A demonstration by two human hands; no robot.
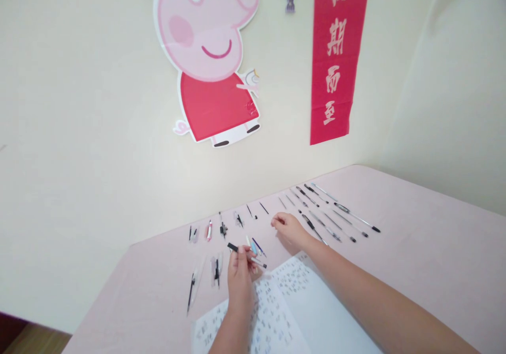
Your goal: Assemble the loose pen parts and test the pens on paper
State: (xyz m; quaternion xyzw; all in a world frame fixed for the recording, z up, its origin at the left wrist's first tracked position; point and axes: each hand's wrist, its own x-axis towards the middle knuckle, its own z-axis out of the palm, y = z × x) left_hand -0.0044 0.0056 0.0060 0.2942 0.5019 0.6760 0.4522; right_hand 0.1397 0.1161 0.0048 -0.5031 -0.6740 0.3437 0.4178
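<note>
My left hand [241,275] is closed around a pen [259,262] above the top edge of the papers. The pen's black end pokes out to the left of the thumb, and a pale barrel with a dark tip shows on the right. Just beyond that hand lie a light blue pen part [253,247] and a dark blue pen [259,246]. My right hand [291,232] hovers over the pink tabletop, left of a group of pens, its fingertips pinched together. Whether anything small is between them cannot be made out.
Several pens [356,218] lie slanted on the right of the table [419,254]. Pen parts [192,291] lie in small groups on the left. Marked paper sheets [276,312] are under my forearms. A pig cutout [219,106] and red banner [332,80] hang on the wall.
</note>
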